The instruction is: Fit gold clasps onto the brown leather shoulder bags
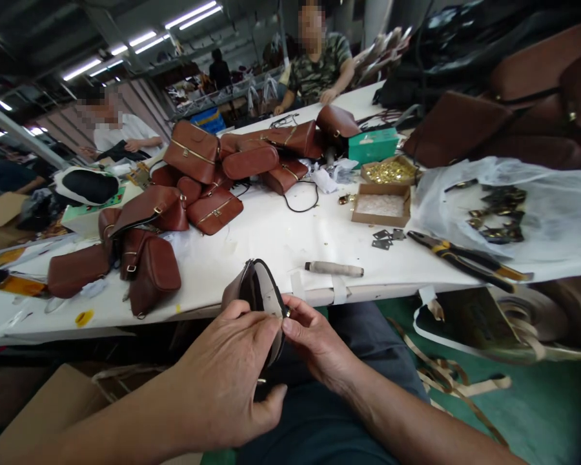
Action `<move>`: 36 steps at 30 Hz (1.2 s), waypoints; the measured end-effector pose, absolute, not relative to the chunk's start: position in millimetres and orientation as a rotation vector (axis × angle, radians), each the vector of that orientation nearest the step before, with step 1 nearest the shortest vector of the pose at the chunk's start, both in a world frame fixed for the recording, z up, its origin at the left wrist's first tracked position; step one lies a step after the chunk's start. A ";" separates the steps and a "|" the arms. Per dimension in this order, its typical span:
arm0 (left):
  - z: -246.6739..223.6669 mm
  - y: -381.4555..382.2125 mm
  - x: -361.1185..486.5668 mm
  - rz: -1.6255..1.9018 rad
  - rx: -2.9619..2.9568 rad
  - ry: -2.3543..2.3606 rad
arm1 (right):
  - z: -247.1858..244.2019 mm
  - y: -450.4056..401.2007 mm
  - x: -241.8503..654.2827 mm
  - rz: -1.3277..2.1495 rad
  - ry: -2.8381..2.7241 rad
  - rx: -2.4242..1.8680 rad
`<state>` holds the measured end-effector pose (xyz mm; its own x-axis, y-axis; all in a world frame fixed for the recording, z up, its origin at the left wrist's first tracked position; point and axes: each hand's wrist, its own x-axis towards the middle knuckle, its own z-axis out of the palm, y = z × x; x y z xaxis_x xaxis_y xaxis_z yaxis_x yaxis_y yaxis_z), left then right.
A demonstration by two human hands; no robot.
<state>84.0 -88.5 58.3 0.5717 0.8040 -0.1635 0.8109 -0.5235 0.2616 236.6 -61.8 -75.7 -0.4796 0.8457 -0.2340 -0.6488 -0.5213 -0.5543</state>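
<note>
A small zippered bag (pixel 265 284) with a light grey lining is held above my lap at the table's front edge, its mouth gaping toward me. My left hand (pixel 237 368) is closed on its near left side, fingers reaching over the rim and the thumb hanging free below. My right hand (pixel 314 336) pinches the right rim between thumb and forefinger, beside a small shiny metal piece on the edge. The bag's lower part is hidden behind my hands. Just beyond it on the table lies a tape-wrapped rod (pixel 334 268).
Brown leather bags (pixel 213 174) are heaped on the white table (pixel 271 226). Yellow-black pliers (pixel 465 258), metal plates (pixel 387 237), a cardboard tray (pixel 381 205), gold fittings (pixel 391 172) and a plastic bag (pixel 508 206) lie right. People sit across the table. Straps (pixel 465 387) trail on the floor.
</note>
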 end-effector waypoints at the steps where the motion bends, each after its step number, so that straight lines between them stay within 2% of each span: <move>1: 57.2 -82.4 86.8 -0.053 2.515 1.263 | -78.9 -61.6 242.5 2.070 -0.488 -0.627; 11: 46.4 2.9 94.0 -0.334 3.019 0.591 | -125.0 -59.8 266.2 1.832 -0.307 -0.922; 15: 18.8 11.7 92.1 -0.263 3.191 0.461 | -133.0 -53.9 262.3 1.732 -0.283 -0.994; 20: -30.1 -2.7 79.8 0.003 3.172 0.482 | -145.8 -48.9 256.1 1.672 -0.248 -1.020; 27: -51.3 30.8 70.7 0.006 3.290 0.500 | -150.6 -41.4 249.5 1.640 -0.126 -1.057; 36: -64.9 0.0 66.5 -0.284 2.976 0.960 | -156.1 -43.3 248.6 1.635 -0.101 -1.130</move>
